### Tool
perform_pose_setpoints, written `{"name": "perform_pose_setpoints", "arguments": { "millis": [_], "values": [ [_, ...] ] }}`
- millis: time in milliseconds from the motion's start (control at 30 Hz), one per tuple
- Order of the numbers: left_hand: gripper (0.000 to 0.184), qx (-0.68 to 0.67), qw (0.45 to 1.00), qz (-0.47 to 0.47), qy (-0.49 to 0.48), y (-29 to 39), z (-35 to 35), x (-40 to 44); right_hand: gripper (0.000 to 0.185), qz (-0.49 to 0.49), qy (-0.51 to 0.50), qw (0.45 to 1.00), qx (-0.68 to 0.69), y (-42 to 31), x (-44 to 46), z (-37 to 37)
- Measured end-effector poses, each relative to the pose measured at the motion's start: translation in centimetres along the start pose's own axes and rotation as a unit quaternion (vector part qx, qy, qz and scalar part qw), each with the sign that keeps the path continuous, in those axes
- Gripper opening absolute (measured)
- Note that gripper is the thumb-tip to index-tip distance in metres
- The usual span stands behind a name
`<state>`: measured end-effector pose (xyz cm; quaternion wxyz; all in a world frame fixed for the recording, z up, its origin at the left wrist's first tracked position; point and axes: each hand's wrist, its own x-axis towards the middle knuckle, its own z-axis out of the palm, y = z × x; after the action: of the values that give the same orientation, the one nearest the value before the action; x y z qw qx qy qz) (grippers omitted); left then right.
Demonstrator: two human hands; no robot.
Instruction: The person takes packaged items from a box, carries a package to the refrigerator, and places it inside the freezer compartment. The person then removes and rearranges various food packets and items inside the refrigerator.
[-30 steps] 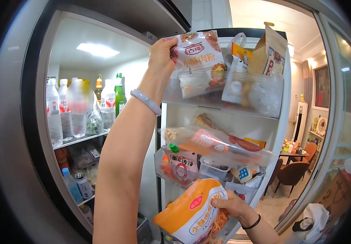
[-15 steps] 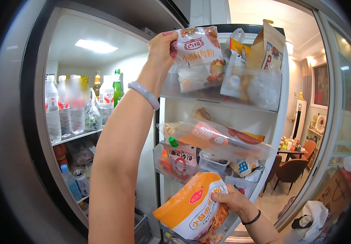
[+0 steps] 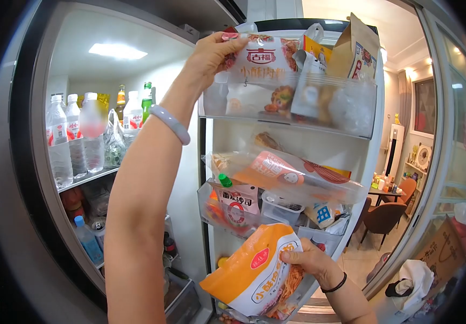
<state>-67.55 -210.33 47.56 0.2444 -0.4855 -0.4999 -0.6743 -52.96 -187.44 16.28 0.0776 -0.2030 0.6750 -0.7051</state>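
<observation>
At the top fridge door bin (image 3: 207, 100), my left hand (image 3: 215, 56) pinches the upper left corner of a white packet (image 3: 265, 59) with red Chinese print. The packet's lower part shows through the clear bin wall. Lower down, my right hand (image 3: 309, 262) grips an orange and white packet (image 3: 254, 270) by its right side, thumb on the front. This packet tilts in front of the lower door shelves. Beside the white packet stand a brown paper bag (image 3: 360, 54) and a yellow packet (image 3: 317, 53).
A long clear bag (image 3: 292, 175) lies across the middle door bin, above a ketchup pouch (image 3: 235, 202) with a green cap and a plastic tub (image 3: 281, 209). Bottles (image 3: 60, 143) line the fridge shelf at left. Beyond the door are chairs (image 3: 382, 221) and a table.
My left hand has lowered the white packet deeper into the top bin. The orange packet stays in my right hand, nearly in place. The view has shifted slightly.
</observation>
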Motion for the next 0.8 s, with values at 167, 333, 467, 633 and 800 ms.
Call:
{"name": "perform_pose_setpoints", "arguments": {
  "millis": [167, 333, 467, 633, 800],
  "values": [
    [0.033, 0.105, 0.989, -0.049, -0.095, 0.7, -0.5, 0.3, 0.04, -0.015, -0.004, 1.0, -0.016, -0.1, 0.1, 0.0],
    [0.034, 0.08, 0.992, -0.022, -0.097, -0.2, -0.5, 0.3, 0.04, -0.009, 0.002, 1.0, -0.007, 0.0, 0.1, 0.2],
    [0.035, 0.031, 0.989, 0.014, -0.145, 0.1, -0.3, -1.1, 0.043, 0.001, 0.008, 1.0, 0.02, -0.1, 0.2, 0.1],
    [0.037, 0.055, 0.986, 0.02, -0.154, 2.0, -0.2, -2.3, 0.038, -0.015, -0.013, 1.0, 0.016, 0.2, 0.4, 0.1],
    [0.04, 0.178, 0.971, -0.005, -0.157, 4.9, 0.2, -0.9, 0.039, -0.02, -0.002, 1.0, 0.019, 0.2, 0.5, 0.4]
  ]
}}
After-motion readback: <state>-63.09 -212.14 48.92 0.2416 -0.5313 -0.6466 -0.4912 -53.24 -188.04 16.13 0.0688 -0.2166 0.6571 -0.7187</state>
